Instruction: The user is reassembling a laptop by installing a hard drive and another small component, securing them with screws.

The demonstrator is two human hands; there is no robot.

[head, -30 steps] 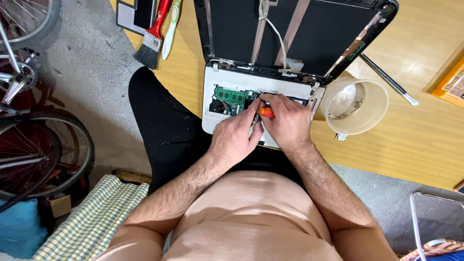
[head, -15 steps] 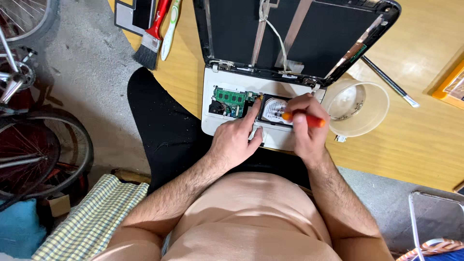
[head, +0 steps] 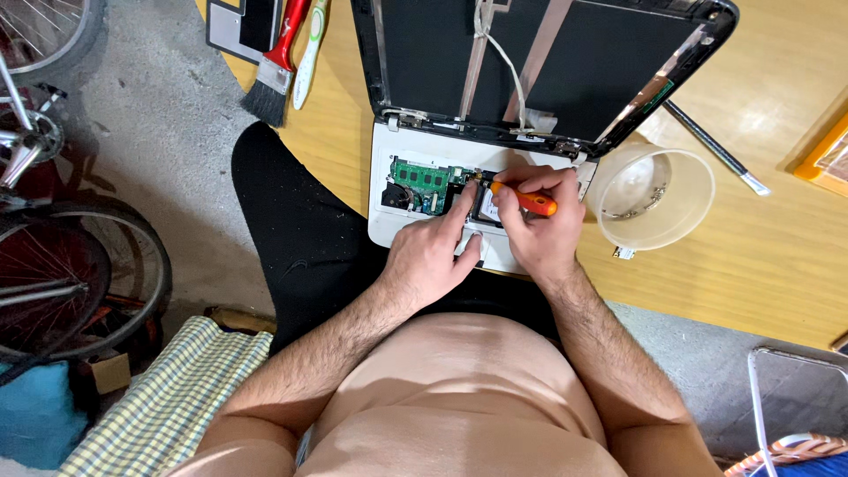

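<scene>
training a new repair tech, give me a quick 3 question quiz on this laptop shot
1. True or false: the right hand holds an orange screwdriver.
2. Which lies just right of the laptop? A) brush B) white tub C) bicycle wheel
3. Fill in: the left hand rests on the laptop's open ____.

Key: 1 true. 2 B, the tub; the brush lies to the upper left. 3 base, beside the green board.
</scene>
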